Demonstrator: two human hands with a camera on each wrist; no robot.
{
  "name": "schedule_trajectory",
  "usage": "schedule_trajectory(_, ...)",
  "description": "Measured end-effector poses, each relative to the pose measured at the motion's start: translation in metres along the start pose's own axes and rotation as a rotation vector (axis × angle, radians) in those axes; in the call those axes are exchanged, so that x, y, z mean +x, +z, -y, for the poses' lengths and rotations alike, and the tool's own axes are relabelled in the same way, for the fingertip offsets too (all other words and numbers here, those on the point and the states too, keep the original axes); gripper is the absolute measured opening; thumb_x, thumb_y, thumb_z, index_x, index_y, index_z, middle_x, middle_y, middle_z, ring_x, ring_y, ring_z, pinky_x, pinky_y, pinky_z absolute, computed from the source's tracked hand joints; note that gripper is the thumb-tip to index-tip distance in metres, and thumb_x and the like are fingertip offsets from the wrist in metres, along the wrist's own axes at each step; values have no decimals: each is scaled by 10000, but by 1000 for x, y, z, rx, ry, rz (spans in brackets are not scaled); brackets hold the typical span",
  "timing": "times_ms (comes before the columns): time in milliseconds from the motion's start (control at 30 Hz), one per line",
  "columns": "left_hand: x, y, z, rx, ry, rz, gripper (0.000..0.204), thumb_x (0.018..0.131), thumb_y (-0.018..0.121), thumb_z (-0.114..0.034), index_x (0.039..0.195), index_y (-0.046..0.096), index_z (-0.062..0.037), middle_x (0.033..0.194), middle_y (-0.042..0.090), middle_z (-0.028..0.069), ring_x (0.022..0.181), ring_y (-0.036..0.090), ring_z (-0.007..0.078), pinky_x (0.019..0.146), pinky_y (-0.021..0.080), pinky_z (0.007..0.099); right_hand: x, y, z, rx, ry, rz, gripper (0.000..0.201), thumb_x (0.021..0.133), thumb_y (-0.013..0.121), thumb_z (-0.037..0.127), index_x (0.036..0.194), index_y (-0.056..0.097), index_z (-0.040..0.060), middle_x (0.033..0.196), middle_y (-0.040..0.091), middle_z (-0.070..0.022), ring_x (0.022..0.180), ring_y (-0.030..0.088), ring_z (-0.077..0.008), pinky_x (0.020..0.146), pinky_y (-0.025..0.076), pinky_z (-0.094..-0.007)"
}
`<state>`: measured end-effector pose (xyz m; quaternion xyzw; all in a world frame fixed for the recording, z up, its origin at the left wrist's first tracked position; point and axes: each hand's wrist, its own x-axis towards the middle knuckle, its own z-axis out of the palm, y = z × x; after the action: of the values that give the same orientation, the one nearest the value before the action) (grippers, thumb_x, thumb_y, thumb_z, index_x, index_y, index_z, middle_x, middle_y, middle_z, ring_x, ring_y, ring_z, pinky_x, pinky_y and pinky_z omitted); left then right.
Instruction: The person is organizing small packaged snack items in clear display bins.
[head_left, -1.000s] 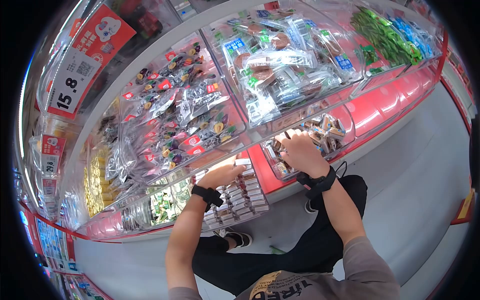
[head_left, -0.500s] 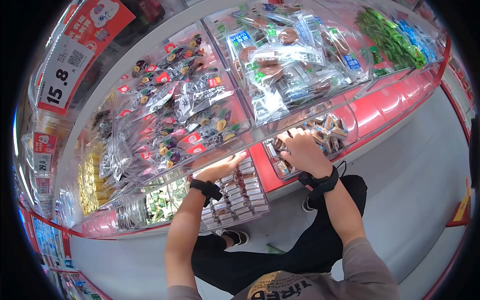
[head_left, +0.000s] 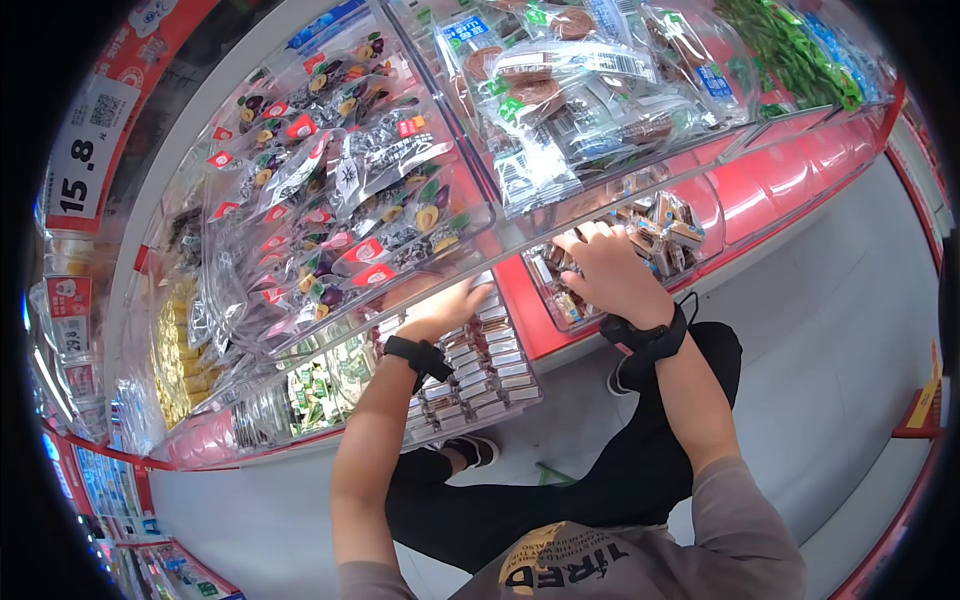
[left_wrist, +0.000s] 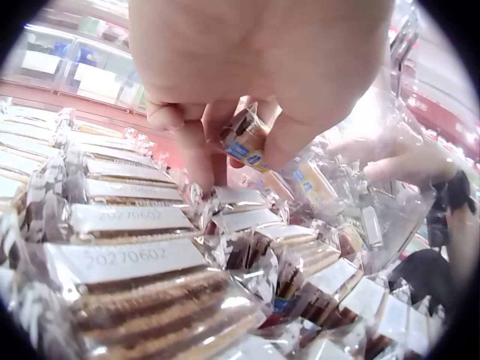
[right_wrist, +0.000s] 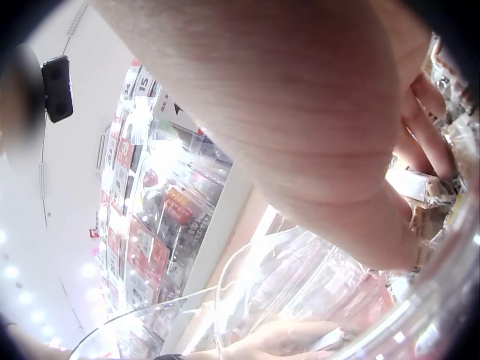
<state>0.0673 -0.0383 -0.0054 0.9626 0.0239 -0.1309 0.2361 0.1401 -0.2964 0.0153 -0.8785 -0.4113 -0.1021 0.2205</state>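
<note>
My left hand (head_left: 440, 312) reaches into a clear bin under the shelf, over rows of wrapped wafer biscuits (head_left: 497, 365) with white labels. In the left wrist view its thumb and fingers pinch one small wrapped wafer (left_wrist: 250, 144) above the rows. My right hand (head_left: 612, 275) is down in the neighbouring bin, on a loose heap of small wrapped snacks (head_left: 668, 232). In the right wrist view its fingers (right_wrist: 424, 142) curl about a small wrapped snack with a white face (right_wrist: 414, 183); the palm hides part of it.
Above both hands juts an upper clear bin of plum-printed packets (head_left: 330, 200). Bagged round brown snacks (head_left: 570, 100) fill the one beside it. A red strip (head_left: 528, 305) separates the lower bins. Price signs (head_left: 90, 150) stand at the left.
The head view has tilted, so the shelf sits higher and further left. Both hands stay in their bins; the left thumb, earlier next to a white-labelled wafer, reaches out over the rows.
</note>
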Motion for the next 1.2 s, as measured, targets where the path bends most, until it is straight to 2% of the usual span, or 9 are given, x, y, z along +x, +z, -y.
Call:
schedule_trajectory(67,-1,1,-9,9,55,-63,359,878,507,-245,1187,514,-63,1110,572,215,1037,537,361,881,414,406,0,0,0,-8,19,28,391,733,634,208,1087,566,56,919,534,-122,939,504,-292,826,371,-414)
schedule_trajectory(167,1,3,-12,51,71,-2,401,889,485,-250,1231,446,-43,1197,516,236,1096,501,384,911,399,443,-1,2,0,-1,31,53,399,731,634,208,1092,567,52,929,533,-124,943,503,-293,831,368,-415)
schedule_trajectory(267,1,6,-8,-11,183,-89,380,873,507,-209,1209,452,-41,1184,517,238,1093,490,401,905,399,451,0,-1,2,-9,29,60,407,729,637,210,1096,570,48,940,532,-128,947,503,-295,831,365,-413)
schedule_trajectory(567,-2,10,-7,-13,38,-158,367,874,508,-191,1181,444,1,1122,522,269,1085,476,420,890,394,463,-2,1,1,-36,27,64,420,723,640,221,1090,572,30,926,527,-134,927,503,-296,809,364,-410)
schedule_trajectory(667,5,20,1,-40,162,-232,349,860,507,-141,1192,468,-43,1146,547,223,1081,492,407,890,402,442,0,-2,2,-36,26,44,423,721,640,219,1092,570,28,928,524,-134,925,504,-295,806,362,-410)
schedule_trajectory(867,7,20,4,-39,160,-193,355,876,472,-152,1221,460,-70,1131,559,212,1081,492,407,887,402,437,-1,-3,4,-33,35,54,434,721,638,218,1104,562,29,952,525,-137,942,506,-296,812,359,-408)
schedule_trajectory(967,4,17,1,89,153,-207,358,877,452,-137,1231,452,-83,1123,565,205,1084,495,396,891,400,427,-2,-4,4,-27,32,56,441,721,638,219,1110,559,29,962,526,-141,950,508,-294,813,360,-405)
schedule_trajectory(1100,2,14,-4,54,167,-204,310,860,459,-114,1158,536,-86,1136,564,189,1076,507,374,897,401,414,-4,0,0,-25,-6,1,440,722,640,222,1110,561,29,967,526,-143,945,513,-290,811,363,-402)
schedule_trajectory(1200,1,8,-8,-1,82,-124,266,840,467,-89,1069,602,-77,1125,572,180,1062,517,363,889,407,409,-4,5,0,-34,-51,-155,308,651,656,189,910,605,30,889,543,-132,838,546,-277,731,367,-394)
